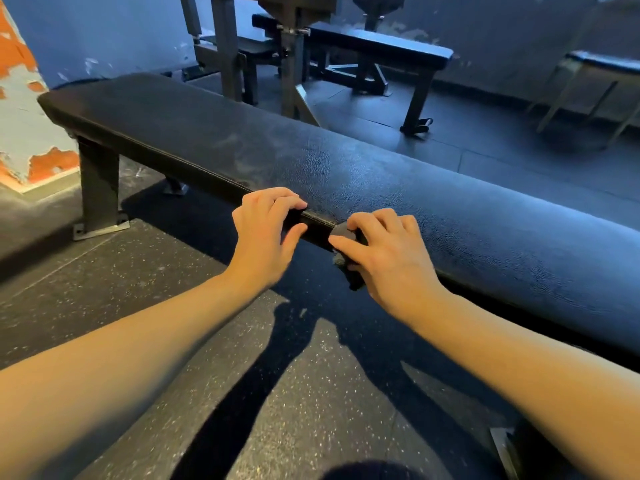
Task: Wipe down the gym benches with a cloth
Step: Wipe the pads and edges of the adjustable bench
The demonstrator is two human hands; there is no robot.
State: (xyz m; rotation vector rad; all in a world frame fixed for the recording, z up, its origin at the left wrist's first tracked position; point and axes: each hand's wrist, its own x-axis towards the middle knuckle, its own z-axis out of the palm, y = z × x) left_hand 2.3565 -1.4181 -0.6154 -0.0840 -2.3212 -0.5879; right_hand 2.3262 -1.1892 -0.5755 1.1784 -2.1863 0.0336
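The right hand (388, 258) bunches a dark grey cloth (341, 259) against the near edge of the flat bench (346, 161). Just left of that grip, the left hand (266, 237) curls over the same edge, thumb on its side. Beyond the grip stands a second bench (381, 43).

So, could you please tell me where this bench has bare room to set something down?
The top of the near bench is bare from the left hand out to its end by the peeling wall, and again rightward beyond the right hand. Only the near edge is crowded, where both hands and the cloth sit.
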